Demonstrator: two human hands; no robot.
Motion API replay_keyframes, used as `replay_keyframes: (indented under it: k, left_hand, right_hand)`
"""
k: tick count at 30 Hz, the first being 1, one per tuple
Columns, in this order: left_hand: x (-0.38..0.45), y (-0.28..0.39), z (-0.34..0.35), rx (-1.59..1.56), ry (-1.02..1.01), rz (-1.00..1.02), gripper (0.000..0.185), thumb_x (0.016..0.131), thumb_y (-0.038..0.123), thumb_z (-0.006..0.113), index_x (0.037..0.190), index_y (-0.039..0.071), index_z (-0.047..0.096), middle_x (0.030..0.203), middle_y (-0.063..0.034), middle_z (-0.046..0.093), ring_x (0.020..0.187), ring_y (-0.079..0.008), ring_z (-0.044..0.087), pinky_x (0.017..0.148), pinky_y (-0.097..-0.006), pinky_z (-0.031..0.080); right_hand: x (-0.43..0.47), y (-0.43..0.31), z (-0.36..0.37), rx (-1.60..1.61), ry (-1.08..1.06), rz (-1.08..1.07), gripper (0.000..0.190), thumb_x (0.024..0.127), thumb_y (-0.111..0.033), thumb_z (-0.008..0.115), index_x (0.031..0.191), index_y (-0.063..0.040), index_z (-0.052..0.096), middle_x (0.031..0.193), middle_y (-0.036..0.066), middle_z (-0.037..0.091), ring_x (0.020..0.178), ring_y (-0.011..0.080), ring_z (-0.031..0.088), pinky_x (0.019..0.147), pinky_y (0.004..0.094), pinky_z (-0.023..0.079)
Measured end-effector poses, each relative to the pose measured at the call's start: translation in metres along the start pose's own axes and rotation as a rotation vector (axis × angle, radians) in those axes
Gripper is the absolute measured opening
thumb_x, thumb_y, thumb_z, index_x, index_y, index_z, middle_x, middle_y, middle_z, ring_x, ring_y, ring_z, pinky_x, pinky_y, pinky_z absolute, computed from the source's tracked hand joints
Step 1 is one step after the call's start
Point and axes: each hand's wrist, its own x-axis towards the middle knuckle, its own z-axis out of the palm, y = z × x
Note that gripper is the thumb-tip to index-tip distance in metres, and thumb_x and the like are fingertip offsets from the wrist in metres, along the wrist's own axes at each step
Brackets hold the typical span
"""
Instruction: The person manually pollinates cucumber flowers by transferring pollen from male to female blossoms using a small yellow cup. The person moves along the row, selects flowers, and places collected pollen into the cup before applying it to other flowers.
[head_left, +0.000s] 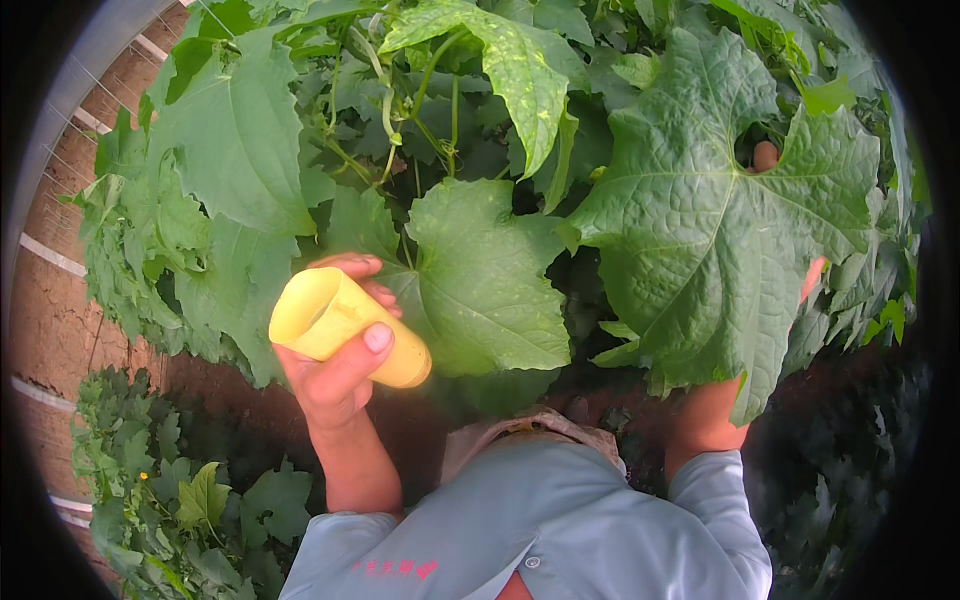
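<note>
My left hand (330, 375) is closed around a yellow plastic cup (390, 345), tilted with its mouth towards the upper left. Beside it spreads a broad green leaf (487, 300) of a climbing vine. My right hand (765, 156) is mostly hidden behind a large lobed leaf (720, 217); only a fingertip shows through the gap near the leaf's stalk, and some skin at its right edge. What that hand holds, if anything, is out of sight. Thin vine stems (390, 120) hang between the leaves ahead of me.
Dense foliage (225, 150) fills the space in front. Another row of leafy plants (202, 502) grows at the lower left. Beyond the leaves on the left stand a brown earthen wall (52, 315) and pale curved bars (52, 255). Dark foliage (825, 487) lies at the lower right.
</note>
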Motion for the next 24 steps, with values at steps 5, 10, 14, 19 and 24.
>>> replay_keyframes:
  k: [5,10,14,19,24]
  left_hand:
    - [-0.021,-0.002,-0.031,0.113,-0.069,0.033,0.063,0.074,0.015,0.088,0.13,-0.009,0.068,0.127,-0.026,0.065,0.099,-0.0268,0.073,0.089,-0.0415,0.064]
    - [-0.007,-0.014,-0.038,0.048,-0.293,0.207,0.055,0.07,0.01,0.094,0.119,-0.008,0.076,0.112,-0.0216,0.075,0.096,-0.0271,0.076,0.088,-0.0404,0.062]
    - [-0.004,-0.018,-0.051,0.074,-0.37,0.285,0.055,0.071,0.021,0.093,0.116,-0.004,0.074,0.096,-0.016,0.078,0.103,-0.0303,0.073,0.096,-0.0454,0.061]
    - [-0.013,-0.019,-0.096,0.036,-0.437,0.294,0.052,0.07,0.015,0.097,0.113,-0.005,0.077,0.104,-0.0187,0.077,0.095,-0.028,0.078,0.086,-0.0395,0.064]
    - [-0.016,-0.018,-0.135,-0.024,-0.5,0.333,0.048,0.075,0.008,0.097,0.117,0.0,0.076,0.117,-0.0176,0.077,0.102,-0.0289,0.079,0.086,-0.0382,0.064]
  right_hand:
    - [-0.122,-0.02,-0.025,0.289,-0.347,0.27,0.036,0.106,-0.033,0.074,0.085,-0.005,0.064,0.075,0.006,0.058,0.07,0.0218,0.057,0.058,0.0376,0.043]
    - [-0.225,0.08,-0.007,-0.059,-0.989,1.031,0.047,0.117,-0.041,0.062,0.086,-0.006,0.061,0.082,-0.002,0.057,0.078,0.013,0.049,0.074,0.0315,0.042]
    - [-0.298,0.184,0.029,-0.568,-1.291,1.302,0.059,0.116,-0.055,0.056,0.118,0.0,0.075,0.112,0.012,0.074,0.105,0.0244,0.066,0.097,0.0404,0.052]
    - [-0.368,0.248,0.07,-1.019,-1.448,0.927,0.051,0.112,-0.039,0.057,0.139,0.001,0.073,0.14,0.027,0.073,0.135,0.0416,0.068,0.114,0.0514,0.053]
    - [-0.386,0.229,0.145,-0.748,-0.985,1.025,0.047,0.113,-0.03,0.055,0.15,-0.002,0.063,0.149,0.025,0.067,0.141,0.0386,0.064,0.118,0.0469,0.05]
